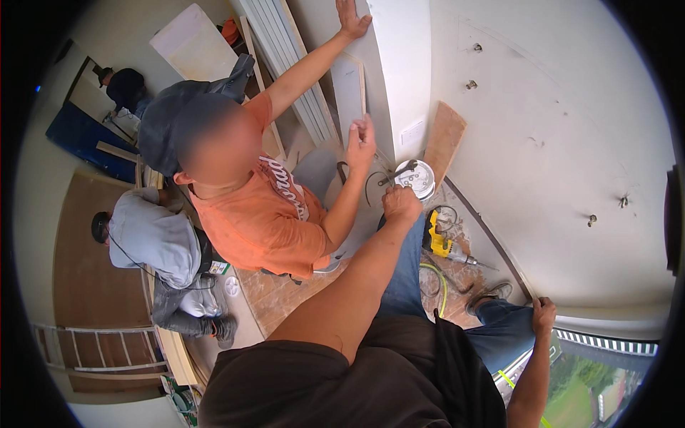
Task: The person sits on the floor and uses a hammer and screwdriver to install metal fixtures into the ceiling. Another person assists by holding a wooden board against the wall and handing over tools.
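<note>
My left hand [402,204] reaches out at the middle, its fingers closed around a dark metal wrench [405,168]. The wrench's head lies over the rim of a white bucket [426,187] that has small pieces in it. Off to the right, my right hand [544,314] is closed at the wall's lower edge beside the window. What its fingers hold there is hidden. A dark strip [492,241] along the wall's foot ends next to that hand. Between my hands, a yellow power drill [444,244] with a long bit lies on the dusty floor.
A co-worker in an orange shirt [250,221] crouches at my left, one hand on the wall corner [399,64]. Behind are another bent-over person [153,232] and a ladder [100,347]. A wooden board [444,139] leans by the bucket. Metal bolts [591,220] stick out of the wall.
</note>
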Demonstrator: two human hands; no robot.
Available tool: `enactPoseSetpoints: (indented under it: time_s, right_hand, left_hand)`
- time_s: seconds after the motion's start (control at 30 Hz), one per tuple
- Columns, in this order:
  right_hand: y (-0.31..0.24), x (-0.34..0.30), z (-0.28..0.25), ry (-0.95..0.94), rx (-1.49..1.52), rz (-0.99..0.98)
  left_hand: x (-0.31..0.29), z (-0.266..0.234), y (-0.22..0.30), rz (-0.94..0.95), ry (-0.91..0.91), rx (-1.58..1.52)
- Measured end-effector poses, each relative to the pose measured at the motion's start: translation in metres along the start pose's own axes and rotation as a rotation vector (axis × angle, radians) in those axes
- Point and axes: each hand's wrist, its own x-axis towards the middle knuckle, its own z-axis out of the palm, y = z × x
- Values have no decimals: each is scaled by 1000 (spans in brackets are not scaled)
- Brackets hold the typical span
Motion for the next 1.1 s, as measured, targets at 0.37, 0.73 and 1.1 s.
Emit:
enactPoseSetpoints:
  time_s: [0.37,0.73,1.1]
  right_hand:
    - [4,-1,2,41,-1,20]
    - [9,-5,3,47,-3,21]
    - [-6,-7,-3,37,-49,69]
  left_hand:
    - [6,4,-3,-17,-13,-4]
    - [3,0,-4,-21,-31,30]
    - [7,6,-5,-7,10,59]
